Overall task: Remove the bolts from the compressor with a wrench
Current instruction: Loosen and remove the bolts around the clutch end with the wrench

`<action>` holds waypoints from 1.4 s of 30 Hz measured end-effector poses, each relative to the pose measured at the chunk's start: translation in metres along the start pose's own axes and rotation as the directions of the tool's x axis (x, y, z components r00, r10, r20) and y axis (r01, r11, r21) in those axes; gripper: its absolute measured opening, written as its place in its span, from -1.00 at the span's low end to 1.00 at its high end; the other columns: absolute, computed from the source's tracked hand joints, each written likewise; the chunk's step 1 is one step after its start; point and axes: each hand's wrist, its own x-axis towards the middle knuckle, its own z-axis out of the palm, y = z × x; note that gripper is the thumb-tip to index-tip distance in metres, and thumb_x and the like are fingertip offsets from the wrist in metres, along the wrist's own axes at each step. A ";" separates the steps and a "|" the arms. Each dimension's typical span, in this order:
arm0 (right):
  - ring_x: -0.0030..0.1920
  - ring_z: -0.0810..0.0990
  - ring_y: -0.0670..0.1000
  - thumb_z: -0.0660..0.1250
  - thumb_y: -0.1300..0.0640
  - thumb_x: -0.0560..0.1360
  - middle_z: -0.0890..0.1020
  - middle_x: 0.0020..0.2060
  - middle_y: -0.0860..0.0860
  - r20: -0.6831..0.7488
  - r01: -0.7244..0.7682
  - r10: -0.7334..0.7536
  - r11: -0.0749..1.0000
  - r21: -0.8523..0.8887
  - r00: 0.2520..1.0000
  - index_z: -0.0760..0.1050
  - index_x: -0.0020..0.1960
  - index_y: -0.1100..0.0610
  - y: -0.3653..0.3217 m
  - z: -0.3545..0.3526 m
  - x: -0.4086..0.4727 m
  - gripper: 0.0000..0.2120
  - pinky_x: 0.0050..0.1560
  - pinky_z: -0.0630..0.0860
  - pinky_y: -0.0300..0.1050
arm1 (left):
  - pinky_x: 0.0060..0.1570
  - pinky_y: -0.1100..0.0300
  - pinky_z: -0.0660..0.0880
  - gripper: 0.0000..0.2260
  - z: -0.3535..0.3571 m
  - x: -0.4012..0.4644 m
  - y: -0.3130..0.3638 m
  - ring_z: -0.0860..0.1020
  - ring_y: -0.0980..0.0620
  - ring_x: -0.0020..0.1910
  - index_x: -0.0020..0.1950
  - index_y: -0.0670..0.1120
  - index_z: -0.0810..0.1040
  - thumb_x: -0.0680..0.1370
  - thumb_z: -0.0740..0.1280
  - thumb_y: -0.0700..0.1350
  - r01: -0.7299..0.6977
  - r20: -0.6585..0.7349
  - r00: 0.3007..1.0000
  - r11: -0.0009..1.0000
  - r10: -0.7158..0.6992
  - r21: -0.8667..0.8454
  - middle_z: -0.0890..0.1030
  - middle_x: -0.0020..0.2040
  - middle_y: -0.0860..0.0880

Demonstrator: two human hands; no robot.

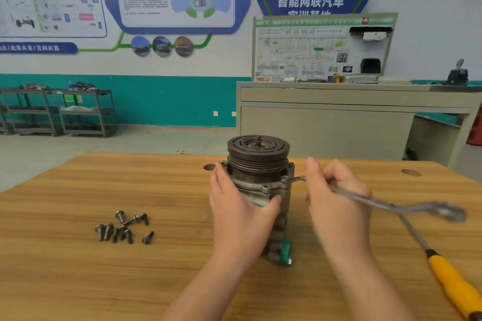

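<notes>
A metal compressor (pixel 260 164) stands upright on the wooden table (pixel 78 255), its grooved pulley on top. My left hand (pixel 237 206) grips the compressor's body from the left side, fingers wrapped around it. My right hand (pixel 336 198) holds a metal wrench (pixel 407 207) by its shank. The wrench's near end sits at a bolt (pixel 285 178) on the compressor's right flange, and its far end is blurred out to the right. Several removed bolts (pixel 121 228) lie loose on the table to the left.
A yellow-handled screwdriver (pixel 448 276) lies at the table's right edge. Behind the table stands a grey workbench (pixel 352 117) carrying a wiring display board. Metal shelf carts (pixel 60 112) stand at the far left wall.
</notes>
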 end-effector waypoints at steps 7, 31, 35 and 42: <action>-0.60 0.38 -0.13 0.35 0.02 0.39 0.49 -0.49 0.04 0.759 -0.843 0.428 0.453 0.290 0.491 0.50 -0.31 0.13 0.022 0.004 0.051 -0.80 -0.67 0.25 -0.36 | 0.40 0.16 0.25 0.07 -0.049 0.034 -0.025 0.29 0.31 0.34 0.54 0.21 0.00 0.20 0.56 0.27 -0.025 0.358 0.932 0.993 0.064 -0.112 0.30 0.38 0.29; -0.44 0.25 -0.09 0.35 0.24 0.48 0.19 -0.53 -0.15 0.104 0.630 -0.622 0.758 -0.165 0.776 0.22 -0.37 0.03 -0.012 0.023 -0.004 -0.62 -0.49 0.23 -0.37 | 0.43 -0.02 0.30 -0.03 -0.034 0.028 -0.027 0.29 0.19 0.44 0.54 0.27 0.02 0.28 0.52 0.27 -0.069 0.167 0.980 0.971 0.109 -0.227 0.32 0.46 0.20; -0.47 0.29 -0.09 0.32 0.21 0.48 0.23 -0.54 -0.15 0.157 0.625 -0.608 0.774 -0.097 0.778 0.24 -0.36 0.00 -0.009 0.027 -0.007 -0.65 -0.52 0.20 -0.43 | 0.41 -0.03 0.33 -0.03 -0.034 0.029 -0.028 0.33 0.16 0.42 0.52 0.29 0.03 0.25 0.51 0.33 -0.055 0.167 0.981 0.973 0.094 -0.225 0.35 0.44 0.19; -0.64 0.34 -0.13 0.53 0.14 0.31 0.48 -0.59 0.01 0.469 -0.281 0.092 0.893 0.350 0.878 0.42 -0.42 0.02 0.006 0.006 0.038 -0.70 -0.61 0.25 -0.34 | 0.42 -0.05 0.33 -0.03 -0.036 0.027 -0.026 0.30 0.19 0.43 0.52 0.29 0.03 0.25 0.50 0.30 -0.039 0.194 0.977 0.968 0.089 -0.248 0.30 0.45 0.21</action>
